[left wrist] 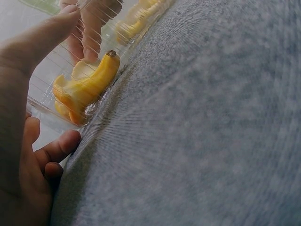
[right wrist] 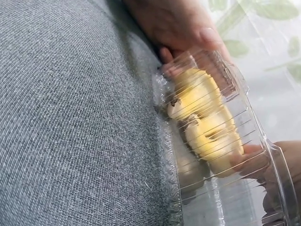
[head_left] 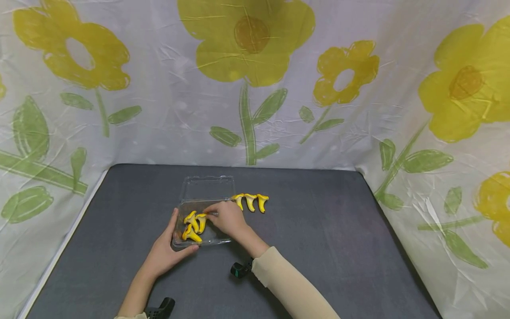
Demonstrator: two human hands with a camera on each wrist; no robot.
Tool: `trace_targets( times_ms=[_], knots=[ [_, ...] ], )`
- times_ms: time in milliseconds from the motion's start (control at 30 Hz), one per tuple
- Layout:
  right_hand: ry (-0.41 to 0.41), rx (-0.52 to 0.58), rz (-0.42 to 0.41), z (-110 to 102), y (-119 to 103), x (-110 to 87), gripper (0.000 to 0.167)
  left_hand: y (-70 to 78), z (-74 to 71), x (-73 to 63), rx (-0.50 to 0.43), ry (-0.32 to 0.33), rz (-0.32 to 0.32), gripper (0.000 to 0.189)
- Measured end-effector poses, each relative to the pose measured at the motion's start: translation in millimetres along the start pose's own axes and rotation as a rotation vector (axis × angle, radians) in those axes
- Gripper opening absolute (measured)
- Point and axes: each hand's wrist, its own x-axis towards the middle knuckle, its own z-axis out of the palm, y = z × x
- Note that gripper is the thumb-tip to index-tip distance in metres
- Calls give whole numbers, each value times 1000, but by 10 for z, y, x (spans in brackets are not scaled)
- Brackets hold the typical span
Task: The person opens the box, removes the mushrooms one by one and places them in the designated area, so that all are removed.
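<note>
From the left, we see the left hand [head_left: 163, 252] with its fingers spread round the near-left corner of a clear container [head_left: 217, 237], thumb along the near wall. Its pressure looks light to us; a harder push could buckle the thin plastic or skid the container over the counter [head_left: 338, 248]. Behind, the lid [head_left: 209, 186] lies folded open, and a knock to it might tip the whole thing.

Inside, toward the left, sit a near yellow mushroom [head_left: 193, 235] and a far yellow mushroom [head_left: 190, 218], with a third yellow mushroom [head_left: 201, 223] just beside them. The right hand [head_left: 228, 217] reaches over the right wall, fingers pinching that third one; the ribbed plastic blurs the wrist views, so we cannot be sure how firm the pinch is. If it catches only the cap's edge, the piece could slip and roll against its neighbours.

Further right, a row of three yellow mushrooms [head_left: 250, 202] lies on the counter, close to that forearm; a careless elbow or wrist sweeping back could scatter them
</note>
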Motion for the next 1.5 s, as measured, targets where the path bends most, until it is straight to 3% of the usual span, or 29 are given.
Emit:
trace_targets(
  times_ms=[1033,1500],
  knots=[
    [62,-41,-41,-2,-17,-21,15,-13,-3,-5,-23,2,12,128],
    [132,31,-62,-50,-39,-48,17,-25,6,-5,-18,2,14,127]
  ],
)
